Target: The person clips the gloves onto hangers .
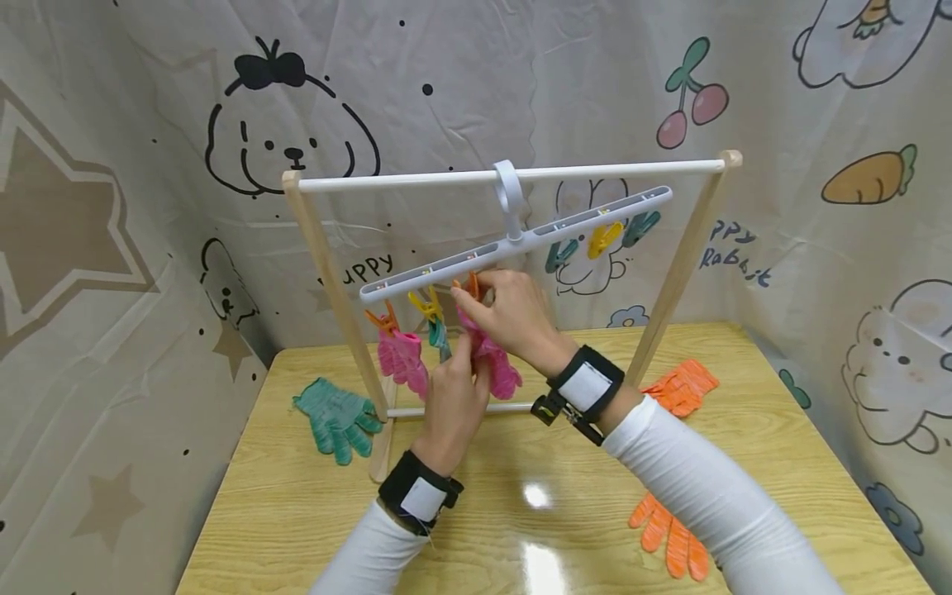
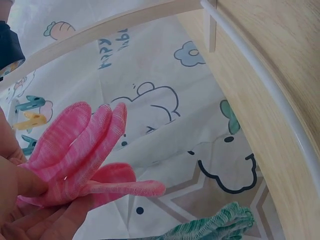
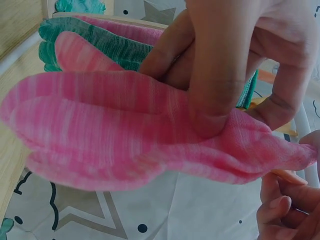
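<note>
A pink knit glove [image 1: 502,376] hangs under the pale grey clip hanger [image 1: 446,266], held up by both hands. My left hand [image 1: 452,409] pinches its body between thumb and fingers; in the left wrist view the glove [image 2: 82,137] fans out beyond that grip. Higher up, my right hand [image 1: 521,314] pinches an orange clothespin [image 1: 473,284] on the hanger, close to the glove's cuff. The cuff narrows toward the right fingertips in the right wrist view, where the glove [image 3: 95,120] covers much of the frame. To the left, another orange clothespin [image 1: 384,319] holds a second pink glove [image 1: 402,357].
A yellow clothespin [image 1: 427,304] holds a teal glove [image 1: 437,335]. Teal and yellow clothespins [image 1: 605,240] hang at right. The tilted hanger hooks over a white rod [image 1: 617,172] on a wooden frame [image 1: 327,273]. On the table lie a green glove [image 1: 338,420] and orange gloves [image 1: 684,388].
</note>
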### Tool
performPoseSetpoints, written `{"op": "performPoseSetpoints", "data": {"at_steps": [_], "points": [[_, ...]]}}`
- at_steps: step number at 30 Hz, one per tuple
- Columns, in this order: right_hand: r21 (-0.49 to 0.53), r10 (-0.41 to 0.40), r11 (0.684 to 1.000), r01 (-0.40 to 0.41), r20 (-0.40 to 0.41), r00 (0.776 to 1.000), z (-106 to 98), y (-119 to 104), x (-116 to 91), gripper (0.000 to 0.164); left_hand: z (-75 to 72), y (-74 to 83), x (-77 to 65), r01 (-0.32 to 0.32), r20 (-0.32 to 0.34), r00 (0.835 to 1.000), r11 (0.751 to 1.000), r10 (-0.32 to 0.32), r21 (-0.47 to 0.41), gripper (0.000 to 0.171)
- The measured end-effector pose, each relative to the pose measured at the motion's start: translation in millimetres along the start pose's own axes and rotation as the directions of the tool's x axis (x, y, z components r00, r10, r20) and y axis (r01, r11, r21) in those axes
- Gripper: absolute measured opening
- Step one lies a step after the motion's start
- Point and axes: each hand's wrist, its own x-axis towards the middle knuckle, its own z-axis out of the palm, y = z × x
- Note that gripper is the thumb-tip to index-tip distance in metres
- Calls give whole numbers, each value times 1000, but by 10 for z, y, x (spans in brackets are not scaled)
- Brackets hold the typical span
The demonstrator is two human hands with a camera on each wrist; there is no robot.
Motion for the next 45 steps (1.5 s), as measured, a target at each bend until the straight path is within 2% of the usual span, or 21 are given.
{"op": "performPoseSetpoints", "data": {"at_steps": [13, 22, 28, 33, 40, 45], "points": [[35, 12, 999, -11, -23, 1000, 48, 47, -47, 29, 28, -36, -45, 73, 46, 997, 991, -68, -111, 16], [34, 0, 999, 1, -9, 1000, 83, 97, -90, 30, 18, -61, -58, 125, 75, 990, 986, -117, -114, 21], [11, 4, 1000, -4, 11, 1000, 106, 150, -142, 35, 20, -94, -72, 159, 82, 986, 978, -149, -133, 17], [5, 20, 1000, -20, 40, 999, 120, 180, -200, 41, 20, -114, -86, 161, 78, 985, 977, -151, -138, 15], [-14, 37, 999, -36, 77, 996, 172, 251, -323, 39, 33, -149, -138, 140, 78, 988, 982, -131, -127, 14], [-28, 54, 998, -52, 95, 994, 223, 321, -395, 38, 38, -168, -188, 151, 89, 986, 979, -140, -136, 14]]}}
